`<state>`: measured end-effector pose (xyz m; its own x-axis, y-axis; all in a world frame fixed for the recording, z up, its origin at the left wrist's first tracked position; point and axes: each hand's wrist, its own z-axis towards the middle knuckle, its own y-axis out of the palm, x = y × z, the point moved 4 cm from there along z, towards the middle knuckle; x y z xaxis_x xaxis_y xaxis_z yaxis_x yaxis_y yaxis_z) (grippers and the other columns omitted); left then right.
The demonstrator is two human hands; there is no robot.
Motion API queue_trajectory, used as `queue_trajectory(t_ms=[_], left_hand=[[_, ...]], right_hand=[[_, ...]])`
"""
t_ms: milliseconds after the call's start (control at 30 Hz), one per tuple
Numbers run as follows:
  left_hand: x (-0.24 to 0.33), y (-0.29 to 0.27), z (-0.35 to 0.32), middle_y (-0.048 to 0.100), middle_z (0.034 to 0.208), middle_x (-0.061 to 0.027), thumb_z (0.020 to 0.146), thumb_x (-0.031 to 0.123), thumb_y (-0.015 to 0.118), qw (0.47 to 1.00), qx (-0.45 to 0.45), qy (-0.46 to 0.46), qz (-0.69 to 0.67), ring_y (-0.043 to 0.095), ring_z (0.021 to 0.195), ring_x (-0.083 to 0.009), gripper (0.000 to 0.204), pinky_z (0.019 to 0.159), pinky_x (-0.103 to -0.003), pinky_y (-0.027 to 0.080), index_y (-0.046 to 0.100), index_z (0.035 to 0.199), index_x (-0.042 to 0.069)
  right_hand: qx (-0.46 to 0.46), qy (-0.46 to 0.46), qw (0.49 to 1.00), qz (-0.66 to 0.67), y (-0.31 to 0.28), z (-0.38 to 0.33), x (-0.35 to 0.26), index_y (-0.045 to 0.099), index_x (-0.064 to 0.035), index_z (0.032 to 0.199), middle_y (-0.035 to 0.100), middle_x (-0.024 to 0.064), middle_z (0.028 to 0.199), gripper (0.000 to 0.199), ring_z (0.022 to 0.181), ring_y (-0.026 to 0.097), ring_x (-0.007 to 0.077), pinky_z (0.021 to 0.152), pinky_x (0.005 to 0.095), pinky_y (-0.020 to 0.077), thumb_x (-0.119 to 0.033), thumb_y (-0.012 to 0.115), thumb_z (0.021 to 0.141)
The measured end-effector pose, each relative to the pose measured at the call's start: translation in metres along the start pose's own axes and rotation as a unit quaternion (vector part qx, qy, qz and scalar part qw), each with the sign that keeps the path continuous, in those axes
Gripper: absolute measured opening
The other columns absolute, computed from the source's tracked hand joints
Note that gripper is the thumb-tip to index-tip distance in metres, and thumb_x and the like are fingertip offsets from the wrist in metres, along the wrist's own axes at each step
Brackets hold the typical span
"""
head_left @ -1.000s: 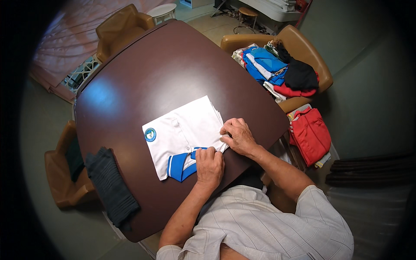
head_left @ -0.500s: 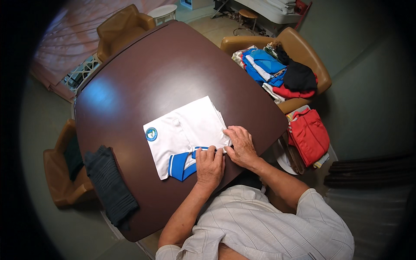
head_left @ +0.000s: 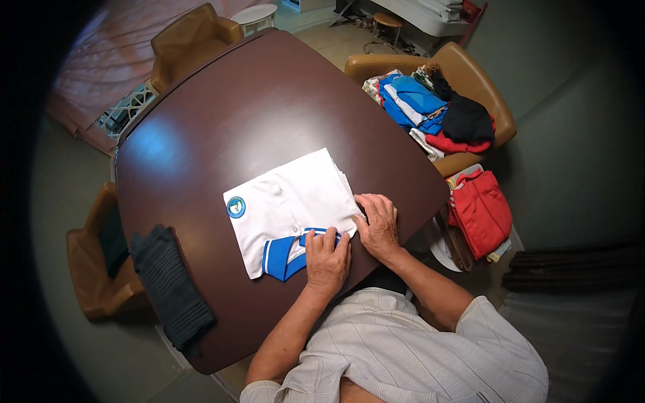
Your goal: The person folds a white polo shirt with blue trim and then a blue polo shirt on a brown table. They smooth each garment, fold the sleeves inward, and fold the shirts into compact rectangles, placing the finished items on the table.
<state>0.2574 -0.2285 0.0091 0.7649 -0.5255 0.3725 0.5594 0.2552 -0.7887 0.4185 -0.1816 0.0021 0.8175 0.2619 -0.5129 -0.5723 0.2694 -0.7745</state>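
A folded white polo shirt [head_left: 269, 208] with a blue, white-striped collar and a round blue-green badge lies on the dark brown table, its collar toward me. My left hand [head_left: 328, 260] rests on the near edge beside the collar [head_left: 276, 258], fingers laid over the fabric and slightly apart. At the shirt's right edge is my right hand [head_left: 378, 228]. Its fingers and thumb stretch out along the side of the fabric, apparently without gripping it.
Dark grey folded ribbed clothing [head_left: 173, 289] lies at the table's left edge. A tan armchair [head_left: 494, 87] at the right holds a heap of clothes [head_left: 420, 101]. Nearer, red folded clothing [head_left: 480, 205] sits on a pile beside the table [head_left: 222, 121]. Two more tan chairs stand at the left.
My right hand has drawn slightly right, from on top of the shirt's corner to its edge. My left hand stays at the collar. The shirt lies nearly as before.
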Motion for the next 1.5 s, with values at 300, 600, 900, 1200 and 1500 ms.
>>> queue_trajectory(t_ms=[300,600,900,1200,1500], left_hand=[[0.000,0.001,-0.001,0.062,0.125,-0.0159,0.090,0.011,0.077,1.000,0.017,0.004,0.000,0.057,0.108,-0.0351,0.031,0.110,-0.057,0.041,0.075,0.120,0.005],[-0.001,0.003,-0.004,0.062,0.125,-0.0141,0.089,0.013,0.077,1.000,0.023,0.003,-0.001,0.057,0.100,-0.0305,0.035,0.111,-0.055,0.041,0.072,0.123,0.007],[-0.002,0.001,-0.009,0.062,0.132,-0.0170,0.089,0.014,0.078,1.000,0.006,-0.004,-0.001,0.060,0.106,-0.0316,0.043,0.115,-0.057,0.039,0.069,0.129,0.004],[0.003,-0.019,-0.017,0.062,0.139,-0.0196,0.090,0.017,0.081,0.998,-0.004,-0.014,-0.067,0.060,0.121,-0.0361,0.048,0.117,-0.057,0.040,0.067,0.133,0.000],[-0.076,-0.098,-0.023,0.054,0.155,-0.0251,0.101,0.023,0.071,0.994,0.014,-0.092,0.055,0.048,0.149,-0.0438,0.050,0.126,-0.060,0.031,0.062,0.144,0.000]], right_hand=[[0.012,0.011,1.000,0.000,0.004,0.000,0.008,0.060,-0.0071,0.143,0.062,0.0140,0.138,0.049,0.134,0.052,0.0366,0.114,0.0520,0.0389,-0.015,0.071,0.097],[0.000,-0.011,0.998,-0.066,0.016,0.010,0.005,0.059,-0.0109,0.147,0.054,0.0143,0.148,0.064,0.140,0.045,0.0379,0.118,0.0541,0.0343,-0.031,0.081,0.091],[-0.042,-0.025,0.997,-0.057,0.009,0.006,-0.010,0.054,-0.0071,0.151,0.051,0.0201,0.151,0.065,0.145,0.042,0.0400,0.121,0.0560,0.0318,-0.029,0.077,0.095],[-0.071,-0.050,0.995,-0.055,0.003,0.003,0.000,0.056,-0.0083,0.150,0.052,0.0182,0.152,0.055,0.144,0.045,0.0384,0.122,0.0520,0.0337,-0.014,0.072,0.098],[-0.084,-0.153,0.985,0.014,0.015,0.031,-0.085,0.051,-0.0034,0.153,0.047,0.0225,0.158,0.062,0.150,0.041,0.0447,0.126,0.0578,0.0311,-0.019,0.073,0.097]])
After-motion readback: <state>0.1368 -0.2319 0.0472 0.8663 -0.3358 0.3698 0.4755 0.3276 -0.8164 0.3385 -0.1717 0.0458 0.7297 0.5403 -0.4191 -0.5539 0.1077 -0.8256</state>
